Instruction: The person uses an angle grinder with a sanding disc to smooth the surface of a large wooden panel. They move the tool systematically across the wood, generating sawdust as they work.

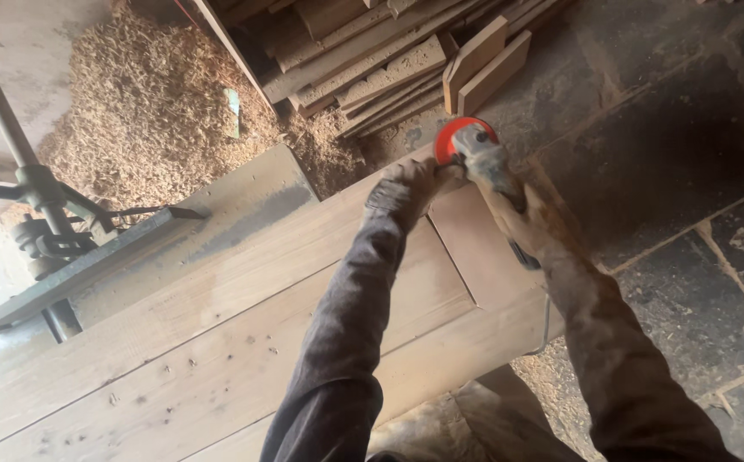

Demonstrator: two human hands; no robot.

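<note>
A dusty angle grinder (481,158) with a red disc guard (454,137) rests at the far end of a large panelled wooden door (218,342) that lies flat. My right hand (530,218) grips the grinder's body. My left hand (406,188) is closed on the front of the tool beside the red guard. Both hands and dark sleeves are coated in wood dust. The disc itself is hidden under the guard.
A heap of wood shavings (149,103) lies at the upper left. Stacked planks (389,60) lean beyond the door. A green metal machine (47,231) stands at the left. Dark stone floor (688,145) spreads to the right. The grinder's cable (545,329) hangs below.
</note>
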